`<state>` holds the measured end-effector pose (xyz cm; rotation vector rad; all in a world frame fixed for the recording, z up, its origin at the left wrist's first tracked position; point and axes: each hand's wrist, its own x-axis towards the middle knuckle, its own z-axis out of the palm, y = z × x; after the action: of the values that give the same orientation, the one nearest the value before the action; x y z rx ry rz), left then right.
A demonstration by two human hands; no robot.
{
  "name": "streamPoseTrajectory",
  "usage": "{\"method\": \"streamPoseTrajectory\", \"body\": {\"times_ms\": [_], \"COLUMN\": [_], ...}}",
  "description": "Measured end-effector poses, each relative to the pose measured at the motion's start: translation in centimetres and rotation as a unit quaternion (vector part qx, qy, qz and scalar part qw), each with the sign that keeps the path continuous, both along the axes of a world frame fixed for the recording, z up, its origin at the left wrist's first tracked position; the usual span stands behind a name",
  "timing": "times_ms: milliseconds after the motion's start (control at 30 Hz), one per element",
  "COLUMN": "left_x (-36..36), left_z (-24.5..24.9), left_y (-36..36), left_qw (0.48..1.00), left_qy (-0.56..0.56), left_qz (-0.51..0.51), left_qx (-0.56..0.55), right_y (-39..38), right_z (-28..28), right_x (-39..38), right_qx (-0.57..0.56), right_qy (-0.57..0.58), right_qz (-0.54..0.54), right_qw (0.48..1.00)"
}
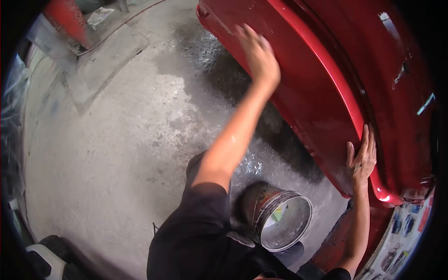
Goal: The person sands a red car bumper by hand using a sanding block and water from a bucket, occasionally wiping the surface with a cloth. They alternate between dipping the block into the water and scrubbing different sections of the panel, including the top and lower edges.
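Note:
A large red car panel (pixel 308 98) slants from the top middle down to the lower right. Near its left edge is my left hand (pixel 259 55), the arm reaching far forward. Motion smears its fingers, and whatever lies under them is hidden. My right hand (pixel 362 157) rests flat against the lower part of the panel, by its raised ridge, with fingers stretched up and thumb apart. Below the panel a bucket (pixel 290 192) with a dirty rim holds cloudy water and a pale yellow-green piece (pixel 278 213).
The concrete floor (pixel 116 154) has dark wet patches under the panel. Newspaper-like printed sheets (pixel 403 233) cover part of the car at lower right. A thin hose (pixel 125 22) runs along the floor at upper left, near a red object (pixel 70 21). A black-and-white item (pixel 46 261) sits at lower left.

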<state>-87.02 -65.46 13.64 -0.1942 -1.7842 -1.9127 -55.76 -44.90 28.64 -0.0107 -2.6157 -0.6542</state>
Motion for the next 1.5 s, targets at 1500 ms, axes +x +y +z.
{"method": "streamPoseTrajectory", "body": {"times_ms": [1500], "left_x": [35.7], "left_z": [-4.1], "left_y": [2.2], "left_qw": [0.575], "left_qy": [-0.371], "left_qz": [-0.701], "left_qx": [0.201], "right_y": [-6.2], "right_z": [-17.1], "right_x": [20.1], "right_qx": [-0.876], "right_qy": [0.076], "right_qz": [0.031], "right_qw": [0.476]}}
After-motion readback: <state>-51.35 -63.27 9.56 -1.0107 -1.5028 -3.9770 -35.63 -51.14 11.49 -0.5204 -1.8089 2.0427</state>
